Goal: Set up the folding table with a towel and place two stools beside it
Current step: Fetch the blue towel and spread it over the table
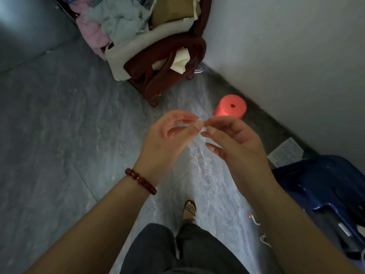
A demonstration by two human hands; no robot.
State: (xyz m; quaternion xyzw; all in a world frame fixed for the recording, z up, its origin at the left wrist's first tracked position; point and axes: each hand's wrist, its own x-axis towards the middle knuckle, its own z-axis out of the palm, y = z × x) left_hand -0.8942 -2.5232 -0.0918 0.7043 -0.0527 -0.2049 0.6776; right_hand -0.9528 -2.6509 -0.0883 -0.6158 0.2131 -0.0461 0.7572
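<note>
Left hand (167, 141) and right hand (237, 145) meet fingertip to fingertip above the floor (59, 135); any pinched item cannot be told. The pink stool (230, 106) stands against the wall (296, 56), and the blue stool (324, 186) sits at the floor's right edge.

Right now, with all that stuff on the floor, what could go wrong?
1. Some small scraps lie on the floor close to the sandalled foot; a step there might slip or snag.
2. The pink stool stands low on the floor ahead, easy to kick if nobody looks down.
3. The left hand and right hand meet at the fingertips, so they may be slow to catch a stumble.
</note>
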